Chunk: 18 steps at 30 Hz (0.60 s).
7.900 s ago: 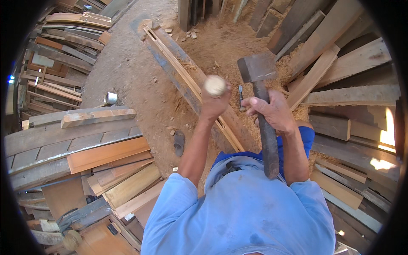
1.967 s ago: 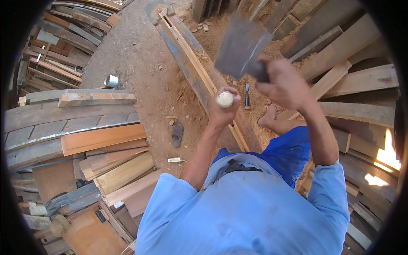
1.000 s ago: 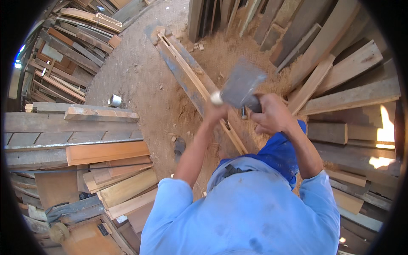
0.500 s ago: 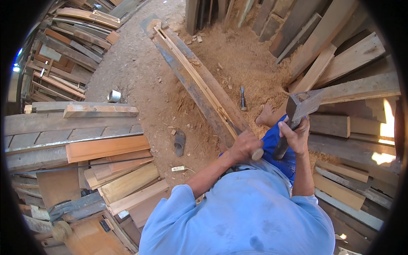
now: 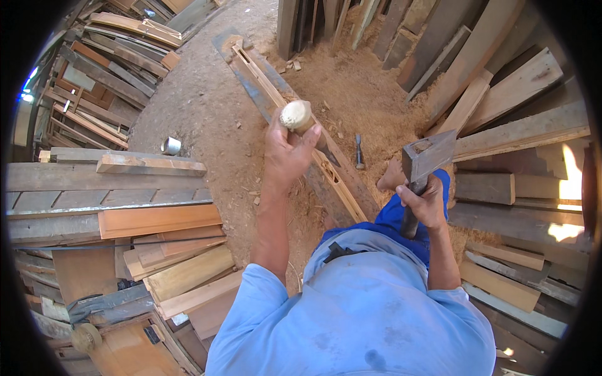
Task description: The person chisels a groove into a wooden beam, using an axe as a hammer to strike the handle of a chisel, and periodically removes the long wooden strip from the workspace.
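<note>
Head view: an open work yard of brown earth (image 5: 207, 94) strewn with sawdust, with boards (image 5: 476, 81) leaning beyond and to the right of the right hand and a timber stack (image 5: 157, 222) well to the left of the left hand. The left hand (image 5: 290, 150) is closed, thumb against fingers, about a pale-handled tool (image 5: 296, 115), its rounded butt turned toward the viewer; the lower end of the tool cannot be made out with certainty. Beneath and just to the right of this hand runs a slotted wooden strip (image 5: 339, 183), lying obliquely along a broader plank (image 5: 256, 94). The right hand (image 5: 426, 202) is wrapped around the shaft of a square-headed mallet (image 5: 428, 158), gripping just below the head, which is uppermost. Between the hands, on the sawdust, lies a chisel (image 5: 359, 151); a bare foot (image 5: 392, 175) rests just to the left of the mallet.
</note>
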{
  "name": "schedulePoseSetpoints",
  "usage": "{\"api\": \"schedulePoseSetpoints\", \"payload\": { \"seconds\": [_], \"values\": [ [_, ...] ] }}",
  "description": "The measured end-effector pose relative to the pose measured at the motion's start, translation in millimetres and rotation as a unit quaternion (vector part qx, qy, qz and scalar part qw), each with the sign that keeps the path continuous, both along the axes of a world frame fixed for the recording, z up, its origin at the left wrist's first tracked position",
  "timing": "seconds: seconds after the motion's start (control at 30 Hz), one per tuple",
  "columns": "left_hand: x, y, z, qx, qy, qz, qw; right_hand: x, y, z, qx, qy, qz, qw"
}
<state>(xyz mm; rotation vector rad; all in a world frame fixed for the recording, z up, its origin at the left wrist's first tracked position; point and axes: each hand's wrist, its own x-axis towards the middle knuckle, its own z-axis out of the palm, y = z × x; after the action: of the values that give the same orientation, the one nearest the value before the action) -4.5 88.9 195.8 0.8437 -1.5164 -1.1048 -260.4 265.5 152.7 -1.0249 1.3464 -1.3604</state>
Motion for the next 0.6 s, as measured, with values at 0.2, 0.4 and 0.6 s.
{"api": "schedulePoseSetpoints", "payload": {
  "seconds": [0.2, 0.4, 0.6],
  "values": [
    [5.8, -28.7, -47.4, -0.067, -0.031, 0.076, 0.994, 1.1, -1.4, -17.3, 0.025, 0.027, -0.002, 0.999],
    [-11.6, -17.0, -65.3, -0.096, -0.058, 0.092, 0.989, 0.1, -4.8, -14.7, 0.035, 0.028, -0.001, 0.999],
    [-41.2, 24.5, -65.5, 0.010, -0.022, -0.052, 0.998, -2.7, -10.6, -15.9, 0.048, 0.026, -0.001, 0.999]
  ]
}}
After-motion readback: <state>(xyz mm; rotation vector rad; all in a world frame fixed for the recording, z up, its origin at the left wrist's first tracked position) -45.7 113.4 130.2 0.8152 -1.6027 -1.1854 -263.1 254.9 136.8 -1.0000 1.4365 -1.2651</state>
